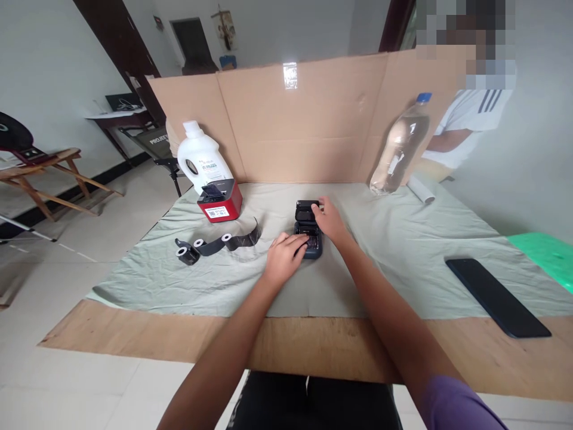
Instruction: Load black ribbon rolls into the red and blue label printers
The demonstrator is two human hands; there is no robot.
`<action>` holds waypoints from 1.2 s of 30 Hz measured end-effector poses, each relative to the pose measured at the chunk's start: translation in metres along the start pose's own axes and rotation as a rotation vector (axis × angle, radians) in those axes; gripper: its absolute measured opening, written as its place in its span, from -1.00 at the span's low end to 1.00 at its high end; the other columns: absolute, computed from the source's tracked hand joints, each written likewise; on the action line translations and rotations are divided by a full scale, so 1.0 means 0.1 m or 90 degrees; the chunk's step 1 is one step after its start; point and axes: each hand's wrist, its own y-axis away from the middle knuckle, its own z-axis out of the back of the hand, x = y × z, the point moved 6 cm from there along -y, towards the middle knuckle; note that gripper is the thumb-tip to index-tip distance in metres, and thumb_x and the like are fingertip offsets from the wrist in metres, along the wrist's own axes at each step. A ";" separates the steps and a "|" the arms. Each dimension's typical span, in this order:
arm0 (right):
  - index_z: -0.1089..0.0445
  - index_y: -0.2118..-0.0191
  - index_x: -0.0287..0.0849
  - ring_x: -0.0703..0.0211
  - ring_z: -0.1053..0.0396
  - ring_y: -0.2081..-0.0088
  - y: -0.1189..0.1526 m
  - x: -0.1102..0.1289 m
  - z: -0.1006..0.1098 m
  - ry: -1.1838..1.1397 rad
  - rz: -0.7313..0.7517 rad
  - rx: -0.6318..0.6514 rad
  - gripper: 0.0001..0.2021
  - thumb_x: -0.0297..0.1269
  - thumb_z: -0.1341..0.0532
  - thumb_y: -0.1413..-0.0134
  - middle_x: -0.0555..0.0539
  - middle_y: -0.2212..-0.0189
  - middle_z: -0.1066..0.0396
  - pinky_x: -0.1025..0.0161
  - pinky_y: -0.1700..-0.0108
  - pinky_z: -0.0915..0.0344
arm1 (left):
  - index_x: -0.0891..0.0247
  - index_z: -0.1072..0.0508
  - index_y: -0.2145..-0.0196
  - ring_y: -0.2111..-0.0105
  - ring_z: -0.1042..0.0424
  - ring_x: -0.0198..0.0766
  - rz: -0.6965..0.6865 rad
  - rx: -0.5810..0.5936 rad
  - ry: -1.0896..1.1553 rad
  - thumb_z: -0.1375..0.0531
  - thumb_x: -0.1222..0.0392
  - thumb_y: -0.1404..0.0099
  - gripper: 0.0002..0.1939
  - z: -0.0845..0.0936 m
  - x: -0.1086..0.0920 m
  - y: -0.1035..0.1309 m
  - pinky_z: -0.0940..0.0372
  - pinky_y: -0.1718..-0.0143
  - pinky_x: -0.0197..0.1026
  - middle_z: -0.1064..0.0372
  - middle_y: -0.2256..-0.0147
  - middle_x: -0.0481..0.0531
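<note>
A small black device (pixel 315 249) with its lid (pixel 305 205) raised lies on the pale green cloth at the middle of the table. My left hand (pixel 285 255) rests at the device's left side, its fingers stretched over the opened compartment. At the lid's right edge is my right hand (pixel 329 217), thumb and fingers closed around that edge. Left of my hands lie several dark paper rolls, among them one with a loose curled end (pixel 244 240). Behind them stands a red and black box (pixel 221 206) with a white label.
A white jug (pixel 203 158) stands behind the red box. A clear bottle (pixel 400 149) leans against the cardboard screen (pixel 295 131), beside a white tube (pixel 421 189). A dark phone (pixel 496 295) lies at right. Another person (pixel 474 119) is behind the screen.
</note>
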 end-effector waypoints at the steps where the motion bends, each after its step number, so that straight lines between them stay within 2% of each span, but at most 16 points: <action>1: -0.33 -0.20 -0.19 0.02 -0.42 -0.01 -0.02 -0.03 -0.01 -0.040 -0.018 0.026 -0.60 -0.23 -0.10 -0.31 -0.24 -0.08 -0.44 0.05 -0.13 -0.32 | 0.15 -0.55 -0.09 0.07 -0.39 -0.10 -0.010 0.008 -0.011 -0.14 0.12 -0.46 -0.68 0.01 -0.02 0.01 -0.32 -0.01 -0.07 -0.53 -0.05 0.02; 3: -0.34 -0.19 -0.19 0.06 -0.45 0.06 -0.05 -0.06 -0.02 -0.082 -0.025 0.066 -0.60 -0.25 -0.11 -0.29 -0.22 -0.07 -0.46 0.08 -0.10 -0.34 | 0.14 -0.51 -0.14 0.03 -0.38 -0.07 -0.025 0.031 -0.040 -0.23 0.11 -0.39 -0.61 0.02 -0.06 0.03 -0.31 -0.03 -0.04 -0.51 -0.08 0.03; 5: -0.45 -0.05 -0.20 0.07 -0.45 0.09 -0.06 -0.03 0.00 -0.078 0.010 0.087 -0.68 -0.29 -0.12 -0.24 -0.19 -0.01 -0.49 0.09 -0.09 -0.35 | 0.12 -0.47 -0.19 -0.01 -0.37 -0.04 -0.044 0.062 -0.073 -0.27 0.12 -0.34 -0.53 0.01 -0.09 0.05 -0.31 -0.02 -0.01 -0.47 -0.12 0.04; 7: -0.52 0.13 -0.20 0.08 -0.45 0.10 -0.05 0.02 0.02 -0.065 0.053 0.120 -0.77 -0.36 -0.14 -0.18 -0.16 0.07 -0.53 0.10 -0.09 -0.34 | 0.10 -0.46 -0.20 0.00 -0.38 -0.05 -0.067 0.084 -0.099 -0.25 0.13 -0.37 -0.55 0.00 -0.10 0.07 -0.32 0.03 -0.02 -0.46 -0.13 0.03; 9: -0.53 0.21 -0.21 0.09 -0.46 0.14 -0.04 0.06 0.04 -0.057 0.066 0.168 -0.81 -0.41 -0.17 -0.12 -0.13 0.15 -0.55 0.11 -0.06 -0.35 | 0.10 -0.49 -0.16 0.04 -0.39 -0.08 -0.087 0.089 -0.110 -0.19 0.12 -0.43 -0.63 -0.01 -0.10 0.09 -0.32 0.07 -0.04 -0.48 -0.11 0.02; 13: -0.54 0.22 -0.20 0.12 -0.46 0.20 0.00 0.12 0.10 -0.028 0.044 0.261 -0.82 -0.44 -0.25 -0.02 -0.09 0.17 -0.56 0.15 0.01 -0.36 | 0.10 -0.55 -0.08 0.11 -0.41 -0.13 -0.095 0.065 -0.108 -0.06 0.18 -0.52 -0.67 0.01 -0.07 0.10 -0.30 0.13 -0.08 -0.54 -0.01 0.05; 17: -0.55 0.25 -0.17 0.11 -0.46 0.15 0.07 0.15 0.10 0.040 0.041 0.349 -0.85 -0.40 -0.33 0.02 -0.06 0.12 -0.55 0.20 0.00 -0.34 | 0.09 -0.56 -0.07 0.11 -0.42 -0.15 -0.083 0.022 -0.096 -0.04 0.20 -0.53 -0.67 0.09 -0.06 0.11 -0.30 0.10 -0.10 -0.55 0.04 0.06; 22: -0.50 0.04 -0.22 0.14 -0.43 0.15 0.08 0.05 0.10 0.107 -0.072 0.289 -0.69 -0.36 -0.36 -0.05 -0.15 0.03 -0.49 0.26 0.07 -0.32 | 0.07 -0.58 -0.03 0.12 -0.42 -0.17 -0.060 -0.018 -0.088 -0.06 0.22 -0.51 -0.68 0.14 -0.05 0.11 -0.29 0.12 -0.17 -0.49 0.09 0.09; 25: -0.46 -0.05 -0.21 0.22 -0.40 0.28 0.12 -0.02 0.02 0.056 -0.165 0.330 -0.62 -0.37 -0.35 -0.08 -0.15 0.05 -0.47 0.31 0.21 -0.32 | 0.04 -0.61 0.00 0.20 -0.41 -0.22 -0.015 -0.046 -0.088 -0.08 0.21 -0.50 -0.68 0.14 -0.02 0.11 -0.25 0.30 -0.25 -0.41 0.19 0.08; 28: -0.40 -0.14 -0.13 0.30 -0.31 0.43 0.15 -0.08 -0.02 0.014 -0.252 0.380 -0.53 -0.37 -0.34 -0.09 -0.13 0.08 -0.44 0.33 0.39 -0.23 | 0.01 -0.62 0.00 0.30 -0.36 -0.27 0.017 -0.068 -0.093 -0.08 0.18 -0.50 -0.68 0.12 -0.01 0.10 -0.13 0.45 -0.26 -0.31 0.29 0.05; 32: -0.33 -0.20 -0.07 0.33 -0.22 0.45 0.17 -0.18 -0.07 -0.055 -0.308 0.404 -0.50 -0.33 -0.29 -0.13 -0.09 0.10 -0.39 0.37 0.48 -0.10 | 0.02 -0.63 0.01 0.36 -0.33 -0.30 0.025 -0.081 -0.097 -0.06 0.16 -0.51 -0.67 0.12 -0.03 0.10 -0.11 0.45 -0.26 -0.28 0.35 0.03; 36: -0.35 -0.18 0.00 0.35 -0.18 0.46 0.22 -0.27 -0.11 -0.133 -0.333 0.402 -0.50 -0.29 -0.28 -0.10 -0.05 0.09 -0.38 0.37 0.48 -0.08 | 0.05 -0.63 0.02 0.37 -0.32 -0.30 0.057 -0.050 -0.051 -0.04 0.13 -0.53 -0.65 0.10 0.00 0.09 -0.15 0.40 -0.27 -0.27 0.40 0.03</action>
